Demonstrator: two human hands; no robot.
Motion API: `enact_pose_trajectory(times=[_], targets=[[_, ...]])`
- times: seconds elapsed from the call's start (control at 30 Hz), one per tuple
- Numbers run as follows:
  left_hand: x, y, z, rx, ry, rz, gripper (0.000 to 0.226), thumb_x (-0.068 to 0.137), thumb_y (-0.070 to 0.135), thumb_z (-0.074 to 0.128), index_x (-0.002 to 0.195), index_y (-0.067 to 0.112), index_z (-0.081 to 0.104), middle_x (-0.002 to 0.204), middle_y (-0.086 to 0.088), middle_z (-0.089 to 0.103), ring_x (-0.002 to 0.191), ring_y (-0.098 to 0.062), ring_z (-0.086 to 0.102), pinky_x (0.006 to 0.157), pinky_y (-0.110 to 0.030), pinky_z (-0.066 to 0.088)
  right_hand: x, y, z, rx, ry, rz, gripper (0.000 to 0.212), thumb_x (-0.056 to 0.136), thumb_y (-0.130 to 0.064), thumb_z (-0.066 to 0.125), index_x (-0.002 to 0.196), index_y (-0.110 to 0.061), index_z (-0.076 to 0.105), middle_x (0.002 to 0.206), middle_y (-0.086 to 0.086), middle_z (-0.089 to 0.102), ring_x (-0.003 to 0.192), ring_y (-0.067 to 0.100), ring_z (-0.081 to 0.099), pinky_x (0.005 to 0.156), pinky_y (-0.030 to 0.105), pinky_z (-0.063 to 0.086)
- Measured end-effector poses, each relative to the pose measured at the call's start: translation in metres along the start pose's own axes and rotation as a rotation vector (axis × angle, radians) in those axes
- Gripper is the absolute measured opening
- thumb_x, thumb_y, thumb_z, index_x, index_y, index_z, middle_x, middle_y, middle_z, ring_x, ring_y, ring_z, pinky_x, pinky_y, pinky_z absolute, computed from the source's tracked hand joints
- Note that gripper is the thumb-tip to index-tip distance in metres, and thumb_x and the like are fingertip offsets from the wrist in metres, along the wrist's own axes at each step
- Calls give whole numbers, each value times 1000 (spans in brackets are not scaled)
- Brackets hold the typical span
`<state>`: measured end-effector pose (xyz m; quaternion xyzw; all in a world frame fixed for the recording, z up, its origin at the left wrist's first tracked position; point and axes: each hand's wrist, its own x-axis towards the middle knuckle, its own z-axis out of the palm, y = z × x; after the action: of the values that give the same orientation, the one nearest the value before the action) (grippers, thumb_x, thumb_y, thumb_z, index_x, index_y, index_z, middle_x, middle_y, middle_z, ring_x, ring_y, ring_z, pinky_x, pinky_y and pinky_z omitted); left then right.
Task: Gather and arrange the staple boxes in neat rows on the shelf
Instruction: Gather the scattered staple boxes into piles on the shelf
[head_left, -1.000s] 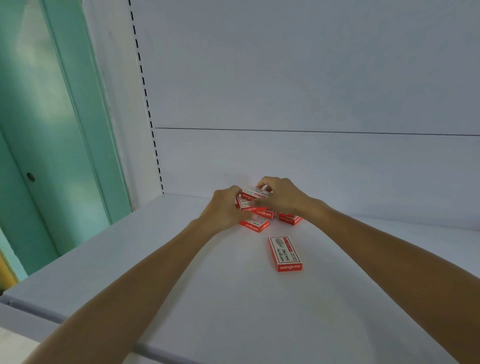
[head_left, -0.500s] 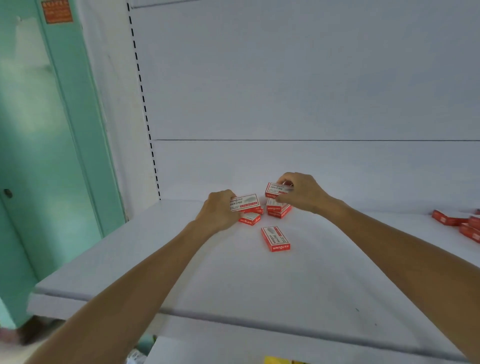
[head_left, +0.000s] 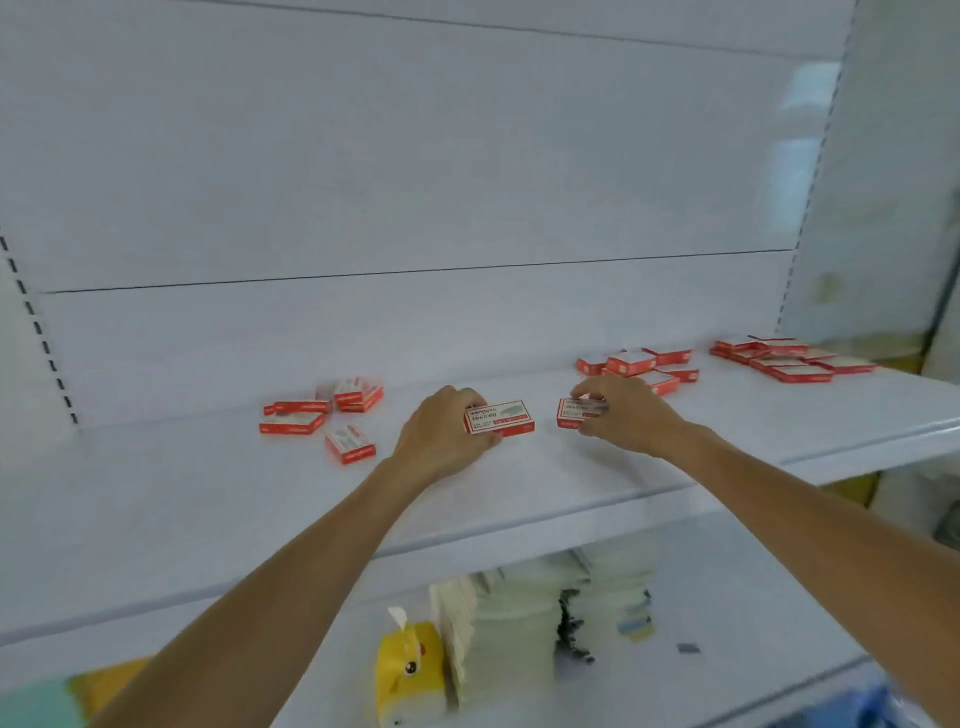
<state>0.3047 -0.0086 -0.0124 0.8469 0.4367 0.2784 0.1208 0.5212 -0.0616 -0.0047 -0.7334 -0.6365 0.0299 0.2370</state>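
My left hand (head_left: 441, 436) grips a red and white staple box (head_left: 501, 417) at its left end, just above the white shelf (head_left: 519, 499). My right hand (head_left: 623, 415) holds a second staple box (head_left: 571, 414) a short way to the right; my fingers cover most of it. A loose group of several staple boxes (head_left: 322, 415) lies at the left of the shelf. Another group (head_left: 644, 366) sits behind my right hand, and a third (head_left: 789, 358) lies at the far right.
The shelf's back panel (head_left: 415, 208) rises behind the boxes, with slotted uprights at both sides. On the lower shelf stand stacked pale packets (head_left: 519, 623) and a yellow package (head_left: 410, 670).
Both hands have left the left group, each carrying a box to the right toward the middle of the shelf. The camera has swung right and down, revealing two more groups and the lower shelf.
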Motion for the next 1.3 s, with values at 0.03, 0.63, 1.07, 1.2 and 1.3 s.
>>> enact_pose_trajectory(times=[0.03,0.63,1.07,1.2,1.3], targets=[[4,17,11,-10,-26,34,36,78,34,68,110,19,60,105,-2,58,95,-19,56,83,-34,47,-10,18,-10,-26,8,31,45,81,-23,64,125,-22,54,126,4,58,114,22,54,93,31,43],[80,307,190,-164,-158,400,43,88,33,58,125,12,52,124,-7,55,107,-16,50,81,-17,33,-104,296,-195,-185,234,336,41,84,-23,63,125,-21,58,119,3,64,100,20,60,84,29,47],[156,316,241,-100,-131,300,48,87,35,58,130,14,48,129,-8,51,117,-22,46,96,-26,35,-9,382,-173,-132,183,278,34,83,-24,67,116,-19,61,113,1,65,96,21,61,84,33,51],[194,305,247,-49,-121,246,43,89,29,58,128,14,50,125,-10,52,114,-24,47,92,-24,35,42,388,-173,-63,180,184,29,84,-22,64,112,-13,61,108,7,67,95,24,61,81,32,49],[215,299,259,-36,-117,199,45,89,29,57,129,13,46,124,-11,50,115,-25,45,93,-28,35,67,396,-162,4,191,147,33,86,-16,61,119,-11,57,113,11,64,100,26,59,83,31,44]])
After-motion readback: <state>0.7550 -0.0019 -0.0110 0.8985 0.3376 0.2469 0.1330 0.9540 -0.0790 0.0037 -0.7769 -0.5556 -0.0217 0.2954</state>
